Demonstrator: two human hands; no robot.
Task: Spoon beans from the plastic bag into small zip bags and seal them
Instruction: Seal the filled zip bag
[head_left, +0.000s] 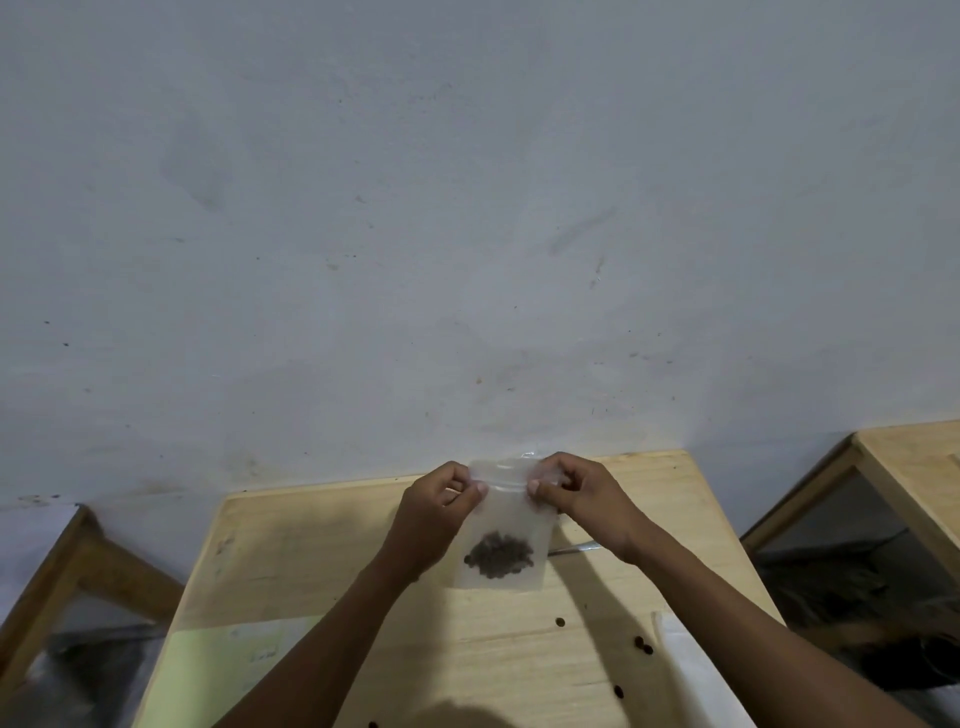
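Both thumbs and forefingers pinch the top strip of a small zip bag (503, 525), just below centre of the frame. The left hand (441, 512) grips the strip's left end, its other fingers curled in; the right hand (574, 493) pinches the right end the same way. The bag hangs upright between them, held up off the table, and a dark clump of beans (500, 558) sits in its lower half. Whether the zip is fully closed I cannot tell.

Below the bag lies a pale wooden table (322, 561), pushed against the wall. A few loose beans (559, 622) are scattered on the boards toward the lower right, near the edge of a clear plastic bag (691, 675) lying there. A slim metal piece, perhaps a spoon handle (576, 546), shows just beside the right wrist. A light green sheet (218, 670) rests on the table's lower left.

The grey-white wall (467, 208), scuffed and marked, fills the upper two thirds of the frame. Wooden furniture frames stand at the lower left (67, 561) and right edge (909, 467).
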